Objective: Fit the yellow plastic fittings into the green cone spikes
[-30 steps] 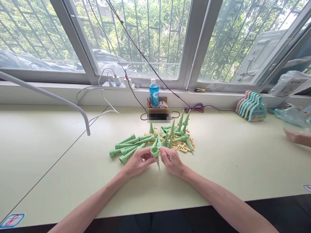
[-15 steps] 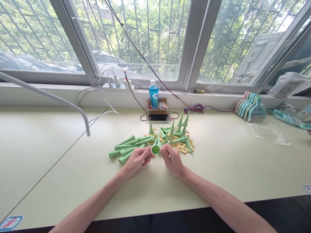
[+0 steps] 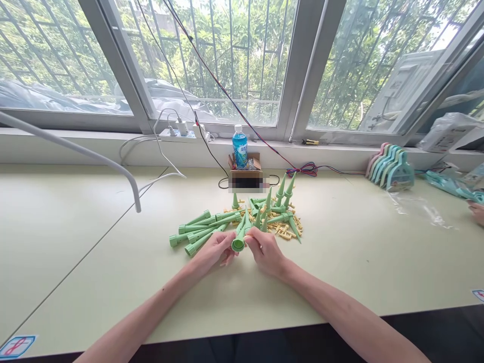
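We see a green plastic spike between the two hands, straight toward us from the blue bottle. Its wide collared mouth faces us, and its long axis slopes away toward the bottle; we cannot make out its tip against the pieces behind. The left hand has its fingers partly curled and holds the collar from the left. The right hand is mostly closed, thumb and forefinger pinched at the collar's right edge; whether a small piece sits between them, we cannot tell. So the spike lies to the right of the left hand and to the left of the right, with both fingertips about equally near.

Beyond the hands, we find more green spikes lying nearer than the bottle and to its left. Yellow T-shaped pegs are scattered nearer and to its right, with upright green cones among them. Well to the bottle's right stand pastel hangers; farther right, a co-worker's hand shows at the edge.
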{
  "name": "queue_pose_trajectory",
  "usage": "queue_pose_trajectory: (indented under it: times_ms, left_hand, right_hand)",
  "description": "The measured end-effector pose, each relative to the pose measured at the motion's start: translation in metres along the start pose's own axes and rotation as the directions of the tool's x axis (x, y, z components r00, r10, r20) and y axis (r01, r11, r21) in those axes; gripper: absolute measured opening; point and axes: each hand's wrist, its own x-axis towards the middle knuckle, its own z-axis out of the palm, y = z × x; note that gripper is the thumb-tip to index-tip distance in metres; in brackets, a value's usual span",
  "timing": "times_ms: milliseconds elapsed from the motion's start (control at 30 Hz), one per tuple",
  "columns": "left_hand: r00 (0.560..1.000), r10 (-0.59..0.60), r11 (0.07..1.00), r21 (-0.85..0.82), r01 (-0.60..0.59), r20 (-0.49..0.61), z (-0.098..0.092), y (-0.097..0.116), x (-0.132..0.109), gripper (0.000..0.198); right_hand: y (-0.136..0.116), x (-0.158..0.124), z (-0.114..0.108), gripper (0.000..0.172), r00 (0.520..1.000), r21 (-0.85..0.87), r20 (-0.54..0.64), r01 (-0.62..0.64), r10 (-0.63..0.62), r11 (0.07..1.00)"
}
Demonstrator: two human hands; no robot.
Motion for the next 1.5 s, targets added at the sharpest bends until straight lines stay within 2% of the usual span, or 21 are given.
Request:
queue_pose_trajectory:
  times_ms: [167, 300, 500, 600, 700, 767, 833, 1000, 1133, 1333, 1500]
  left_hand:
    - [0.999, 0.032, 0.99, 0.139, -0.032, 0.006, -0.001, 0.002, -0.002, 0.046]
    - [0.99, 0.141, 0.957, 0.256, -0.139, 0.012, -0.002, 0.001, -0.001, 0.035]
    - [0.966, 0.251, 0.892, 0.403, -0.207, -0.058, 0.0, -0.001, 0.001, 0.031]
    - [0.953, 0.285, 0.883, 0.415, -0.218, -0.105, 0.002, -0.001, 0.001, 0.029]
    - [0.932, 0.302, 0.901, 0.379, -0.21, -0.201, 0.004, 0.002, 0.0, 0.028]
    - [0.917, 0.292, 0.92, 0.342, -0.192, -0.27, 0.004, 0.003, 0.0, 0.03]
    - [0.923, 0.259, 0.934, 0.316, -0.166, -0.283, 0.002, 0.004, -0.001, 0.04]
    - [0.991, 0.089, 0.964, 0.259, -0.061, -0.097, -0.002, -0.001, 0.002, 0.069]
    - [0.996, 0.007, 0.979, 0.202, 0.011, -0.088, -0.004, -0.005, 0.004, 0.077]
    - [0.996, -0.058, 0.986, 0.153, 0.069, -0.073, -0.006, -0.003, 0.003, 0.068]
    - [0.999, -0.004, 0.974, 0.226, 0.015, -0.051, -0.01, -0.001, 0.001, 0.055]
  right_hand:
    - [0.0, 0.0, 0.001, 0.038, 0.997, -0.04, 0.005, -0.082, 0.082, 0.996]
    - [-0.001, 0.0, 0.001, 0.039, 0.993, -0.062, -0.001, -0.118, 0.118, 0.991]
    - [0.003, 0.001, 0.004, 0.04, 0.99, -0.053, -0.02, -0.14, 0.139, 0.989]
    - [0.005, 0.001, 0.005, 0.04, 0.987, -0.046, -0.055, -0.152, 0.149, 0.987]
    - [0.005, 0.001, 0.005, 0.041, 0.982, -0.037, -0.102, -0.163, 0.159, 0.986]
    - [0.005, 0.001, 0.004, 0.04, 0.979, -0.026, -0.129, -0.162, 0.157, 0.986]
    - [0.005, 0.002, 0.002, 0.039, 0.978, -0.033, -0.145, -0.153, 0.147, 0.988]
    - [0.002, 0.002, -0.001, 0.037, 0.994, -0.086, -0.066, -0.09, 0.084, 0.992]
    - [-0.003, 0.003, -0.004, 0.036, 0.999, -0.104, 0.004, -0.045, 0.045, 0.994]
    - [-0.004, 0.003, -0.006, 0.034, 0.998, -0.07, 0.044, -0.04, 0.043, 0.997]
    - [0.0, 0.002, -0.005, 0.028, 0.998, -0.037, 0.043, -0.048, 0.05, 0.998]
